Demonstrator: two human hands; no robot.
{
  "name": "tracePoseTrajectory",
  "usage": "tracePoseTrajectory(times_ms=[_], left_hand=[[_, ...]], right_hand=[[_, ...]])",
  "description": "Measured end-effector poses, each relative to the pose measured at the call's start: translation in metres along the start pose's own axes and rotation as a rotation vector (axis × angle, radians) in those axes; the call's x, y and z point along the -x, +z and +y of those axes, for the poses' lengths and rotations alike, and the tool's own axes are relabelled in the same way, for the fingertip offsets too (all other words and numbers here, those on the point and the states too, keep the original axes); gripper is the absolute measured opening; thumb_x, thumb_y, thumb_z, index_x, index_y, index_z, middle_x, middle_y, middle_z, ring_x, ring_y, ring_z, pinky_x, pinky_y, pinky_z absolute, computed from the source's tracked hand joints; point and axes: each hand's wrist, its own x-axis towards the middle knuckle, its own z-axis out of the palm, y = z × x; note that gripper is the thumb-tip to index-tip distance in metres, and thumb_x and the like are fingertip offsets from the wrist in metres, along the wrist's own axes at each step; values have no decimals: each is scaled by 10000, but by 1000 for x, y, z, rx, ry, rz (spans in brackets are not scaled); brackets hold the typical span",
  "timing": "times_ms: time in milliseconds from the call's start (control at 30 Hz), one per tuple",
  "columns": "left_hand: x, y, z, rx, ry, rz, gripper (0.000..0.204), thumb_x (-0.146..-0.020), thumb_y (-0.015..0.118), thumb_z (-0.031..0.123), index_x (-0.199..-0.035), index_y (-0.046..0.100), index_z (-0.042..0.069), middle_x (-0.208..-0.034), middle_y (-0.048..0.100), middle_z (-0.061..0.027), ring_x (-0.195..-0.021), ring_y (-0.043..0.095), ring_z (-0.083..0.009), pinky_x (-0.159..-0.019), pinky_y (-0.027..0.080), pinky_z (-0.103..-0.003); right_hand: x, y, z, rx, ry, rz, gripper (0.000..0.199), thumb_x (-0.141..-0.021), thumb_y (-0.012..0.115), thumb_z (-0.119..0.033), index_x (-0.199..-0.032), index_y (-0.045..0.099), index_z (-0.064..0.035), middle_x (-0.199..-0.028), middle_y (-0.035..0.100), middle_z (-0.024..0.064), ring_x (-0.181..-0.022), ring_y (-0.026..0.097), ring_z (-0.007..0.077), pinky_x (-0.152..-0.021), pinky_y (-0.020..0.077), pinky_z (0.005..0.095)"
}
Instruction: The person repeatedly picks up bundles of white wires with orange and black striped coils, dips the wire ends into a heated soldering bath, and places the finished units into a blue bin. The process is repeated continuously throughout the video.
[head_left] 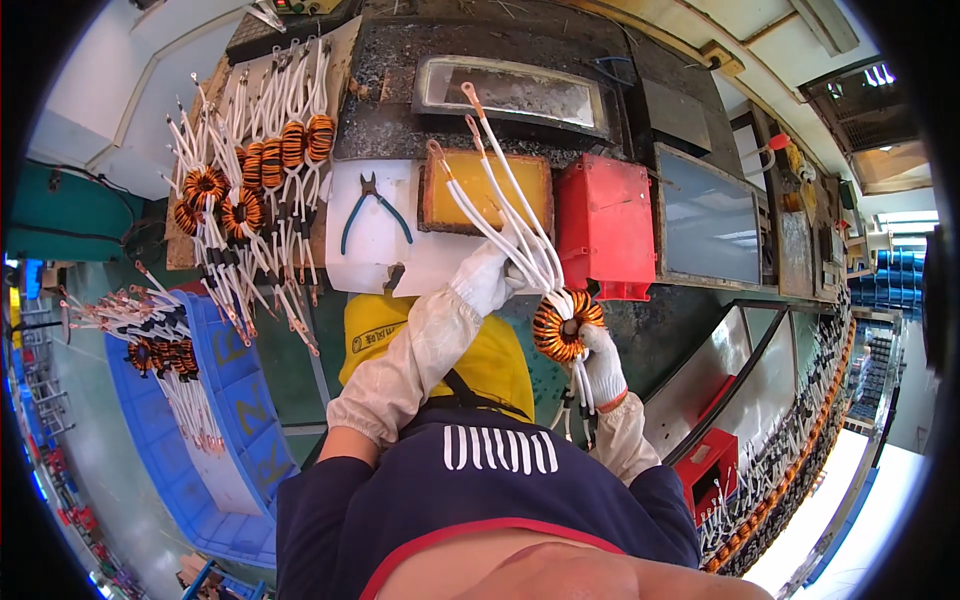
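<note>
Between your hands: toroid coil (560, 330), orange-wound, held above the surface (400, 110).
Right hand (603, 366): fingers closed on the coil's lower side.
Left hand (490, 280): fingers gathered narrowly around the white leads (500, 190).
Step, as judged: dressing the leads straight.
Next move: needs a steady coil and even lead spacing.
Nearby: pliers (372, 205), finished coils (255, 170), blue bin (225, 420).

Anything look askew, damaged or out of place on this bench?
Nothing stands out. The left hand grips the white leads of the coil that the right hand holds; pliers lie flat, finished coils are piled together.
</note>
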Motion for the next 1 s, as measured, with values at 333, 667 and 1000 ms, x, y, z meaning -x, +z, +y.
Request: tracePoseTrajectory(times_ms=[333,667,1000], left_hand=[[4,23,-6,233,-227,-18,387,-983,508,412,-848,609,63,-633,551,-20,-405,344,-28,-347,232,-152],[14,67,-13,4,-23,379,388,-1012,463,387,-1050,621,35,-740,608,-16,-482,401,-57,-446,328,-186],[9,18,-24,-29,-50,131,401,-1032,397,365,-1182,624,70,-1042,686,-63,-683,561,-57,-555,416,-182]], right_hand=[[-8,0,-9,333,-100,120,281,-801,611,-86,-1068,635,-1,-991,663,79,-909,645,201,-840,510,339],[-32,-8,0,-32,-95,-38,460,-843,668,-159,-1230,516,38,-1169,619,162,-1108,599,301,-989,495,452],[-45,-7,6,-38,-99,-35,512,-857,626,-177,-1292,466,41,-1225,596,181,-1131,603,313,-969,526,410]])
